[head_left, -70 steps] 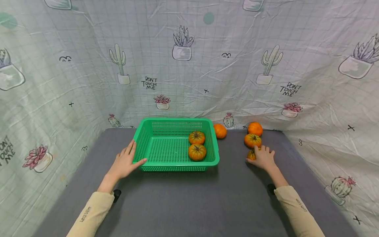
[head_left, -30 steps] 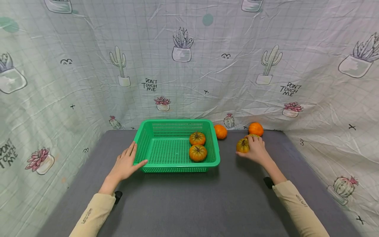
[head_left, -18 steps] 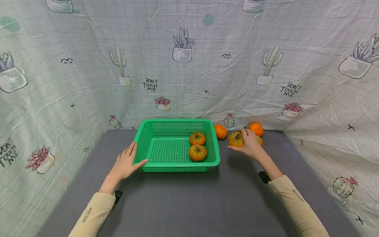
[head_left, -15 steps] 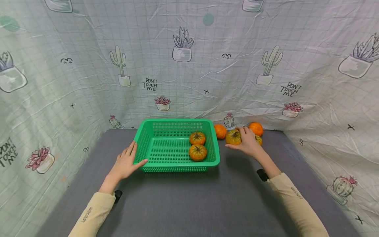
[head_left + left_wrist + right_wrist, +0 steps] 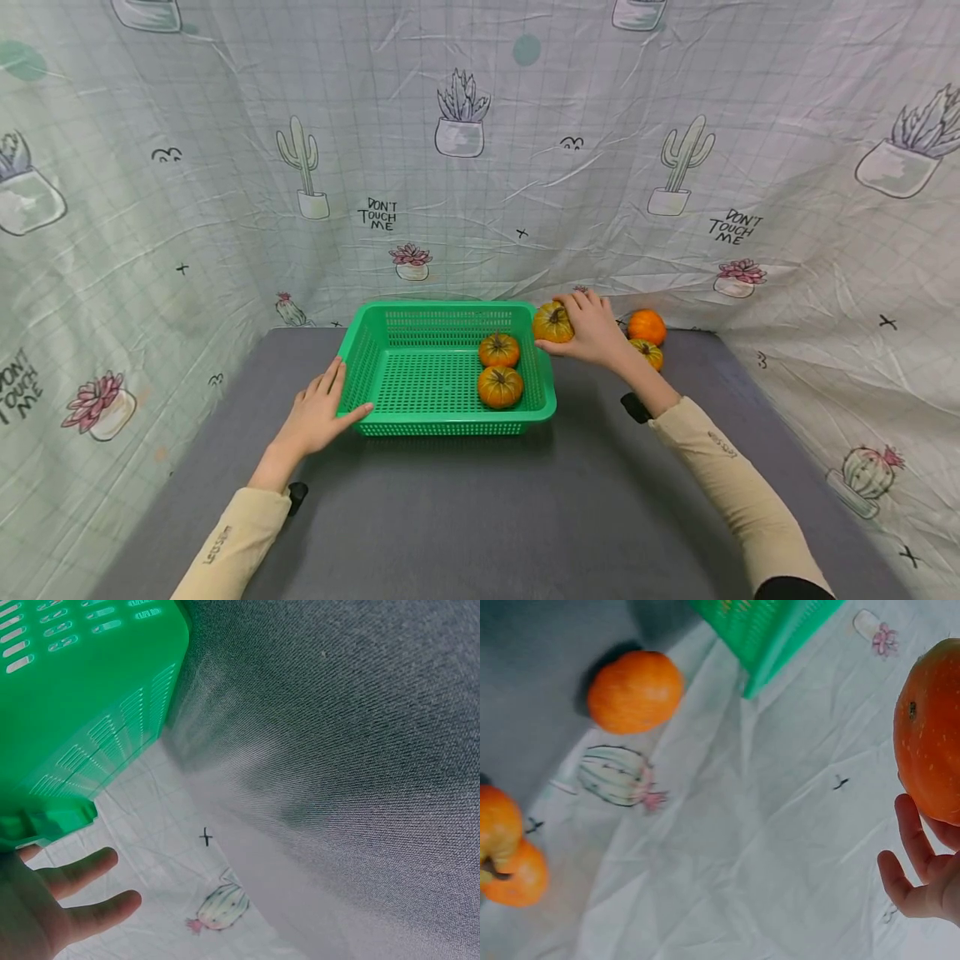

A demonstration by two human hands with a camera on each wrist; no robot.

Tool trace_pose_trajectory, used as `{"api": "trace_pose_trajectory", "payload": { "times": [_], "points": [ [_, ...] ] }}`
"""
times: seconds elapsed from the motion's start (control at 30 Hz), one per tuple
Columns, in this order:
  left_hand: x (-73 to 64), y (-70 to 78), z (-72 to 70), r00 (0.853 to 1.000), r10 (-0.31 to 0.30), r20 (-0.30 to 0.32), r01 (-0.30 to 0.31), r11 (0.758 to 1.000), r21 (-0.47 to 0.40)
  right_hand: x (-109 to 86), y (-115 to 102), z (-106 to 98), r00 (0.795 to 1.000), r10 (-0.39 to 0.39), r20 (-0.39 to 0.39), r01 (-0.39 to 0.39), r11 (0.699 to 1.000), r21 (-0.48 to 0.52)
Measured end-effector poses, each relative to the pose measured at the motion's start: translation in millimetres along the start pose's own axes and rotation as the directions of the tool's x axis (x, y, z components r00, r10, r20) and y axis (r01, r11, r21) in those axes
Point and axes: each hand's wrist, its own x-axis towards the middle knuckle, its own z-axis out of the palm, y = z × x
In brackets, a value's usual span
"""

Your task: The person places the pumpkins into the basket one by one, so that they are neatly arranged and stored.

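My right hand (image 5: 596,331) holds a small orange-and-green pumpkin (image 5: 552,322) up at the right back corner of the green basket (image 5: 442,422). In the right wrist view the held pumpkin (image 5: 934,735) shows its orange underside, at the right edge. Two more pumpkins lie in the basket's right half, a rear pumpkin (image 5: 498,350) and a front pumpkin (image 5: 500,387). At the basket's left side rests my left hand (image 5: 315,417), fingers straight along the rim and thumb over the front corner. The left wrist view shows those fingers (image 5: 105,913) extended beside the basket wall (image 5: 112,727).
On the grey table (image 5: 450,517), an orange pumpkin (image 5: 647,327) and a greenish one (image 5: 648,353) sit together at the back right. Another orange pumpkin (image 5: 635,691) lies beside the basket, hidden behind the right hand in the head view. A patterned cloth (image 5: 592,183) hangs behind.
My right hand has gripped the nearest pumpkin of the right-hand row, lifted it, and carried it left to the basket's right back corner. The left hand and basket have stayed in place.
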Motion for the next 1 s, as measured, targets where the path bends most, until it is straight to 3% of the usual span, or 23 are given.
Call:
{"api": "trace_pose_trajectory", "payload": {
  "times": [0.23, 0.5, 0.8, 1.0],
  "points": [
    [-0.6, 0.0, 0.1, 1.000, 0.000, 0.000, 0.000, 1.000, 0.004, 28.5, -18, -4, 0.999, -0.031, 0.045, 0.033, 0.998, -0.045],
    [-0.2, 0.7, -0.7, 1.000, 0.000, 0.003, 0.000, 1.000, 0.000, 58.3, -40, 0, 0.999, -0.045, 0.000, 0.045, 0.999, -0.006],
    [0.5, 0.1, 0.9, 1.000, -0.007, 0.005, 0.007, 1.000, 0.005, 90.5, -63, 18, 0.996, 0.074, -0.043, -0.069, 0.992, 0.108],
    [0.3, -0.6, 0.2, 1.000, -0.010, 0.008, 0.010, 1.000, 0.011, 104.7, -74, 41, 0.988, 0.147, -0.047, -0.137, 0.974, 0.182]
  ]
}}
